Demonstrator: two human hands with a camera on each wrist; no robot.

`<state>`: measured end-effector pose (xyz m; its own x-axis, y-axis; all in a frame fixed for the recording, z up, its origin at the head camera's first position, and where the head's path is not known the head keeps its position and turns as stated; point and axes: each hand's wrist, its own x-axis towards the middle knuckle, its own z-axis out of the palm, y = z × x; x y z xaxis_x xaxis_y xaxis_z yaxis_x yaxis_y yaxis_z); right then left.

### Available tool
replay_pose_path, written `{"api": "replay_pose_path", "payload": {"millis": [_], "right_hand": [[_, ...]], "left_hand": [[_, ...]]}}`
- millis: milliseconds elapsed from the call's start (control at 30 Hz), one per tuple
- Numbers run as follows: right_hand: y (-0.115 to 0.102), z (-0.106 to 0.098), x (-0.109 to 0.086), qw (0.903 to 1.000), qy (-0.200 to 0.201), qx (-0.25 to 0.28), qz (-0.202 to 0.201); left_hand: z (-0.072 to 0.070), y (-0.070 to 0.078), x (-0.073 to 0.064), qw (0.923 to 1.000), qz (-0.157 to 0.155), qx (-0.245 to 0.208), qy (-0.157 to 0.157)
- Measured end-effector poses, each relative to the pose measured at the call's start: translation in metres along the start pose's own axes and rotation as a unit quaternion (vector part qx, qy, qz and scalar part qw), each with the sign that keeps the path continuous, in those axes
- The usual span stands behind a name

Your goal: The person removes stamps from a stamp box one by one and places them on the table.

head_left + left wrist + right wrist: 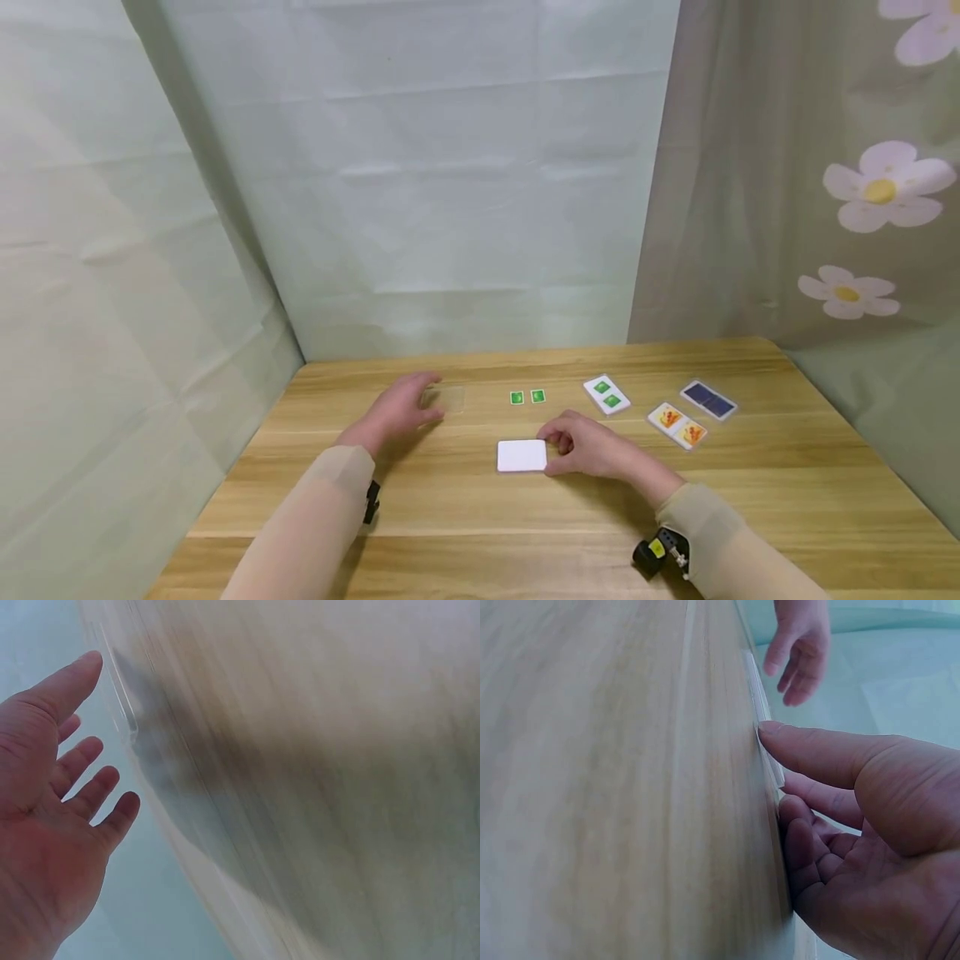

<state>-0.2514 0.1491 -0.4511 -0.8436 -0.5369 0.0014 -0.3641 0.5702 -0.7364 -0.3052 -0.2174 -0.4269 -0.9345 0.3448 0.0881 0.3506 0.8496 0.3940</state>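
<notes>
A blank white card point(521, 456) with a clear border lies on the table in front of me. My right hand point(588, 446) grips its right end, thumb at the near corner and forefinger at the far one. In the right wrist view the card point(762, 712) shows edge-on at the thumb tip, and the other fingers are curled under the palm. Further left, my left hand point(401, 406) hovers with relaxed, parted fingers beside a clear, flat plastic piece point(452, 398). The left wrist view shows nothing in the left hand point(56, 787).
Two small green picture tiles point(527, 397) lie beyond the white card. To the right are a card with two green pictures point(607, 394), one with two orange pictures point(677, 426) and a dark blue one point(708, 400). A pale curtain point(465, 183) hangs behind the wooden table point(450, 550).
</notes>
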Motion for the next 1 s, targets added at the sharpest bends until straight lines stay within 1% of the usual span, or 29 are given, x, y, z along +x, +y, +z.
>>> {"api": "replay_pose_path", "payload": {"millis": [200, 400, 633, 867, 1000], "right_hand": [[0.002, 0.001, 0.001, 1.0, 0.003, 0.003, 0.001], [0.003, 0.001, 0.001, 1.0, 0.003, -0.001, 0.004], [0.001, 0.001, 0.0, 1.0, 0.004, 0.002, -0.003], [0.0, 0.001, -0.001, 1.0, 0.004, 0.001, -0.004], [0.001, 0.001, 0.0, 1.0, 0.004, -0.003, -0.006]], "left_hand": [[0.002, -0.009, 0.001, 1.0, 0.006, 0.0, -0.001], [0.003, -0.015, 0.0, 0.9999, -0.004, -0.011, -0.012], [0.004, -0.016, 0.001, 0.9998, -0.011, -0.005, -0.013], [0.006, -0.017, 0.001, 0.9995, -0.027, 0.001, -0.019], [0.007, -0.016, 0.001, 0.9994, -0.03, 0.002, -0.015]]}}
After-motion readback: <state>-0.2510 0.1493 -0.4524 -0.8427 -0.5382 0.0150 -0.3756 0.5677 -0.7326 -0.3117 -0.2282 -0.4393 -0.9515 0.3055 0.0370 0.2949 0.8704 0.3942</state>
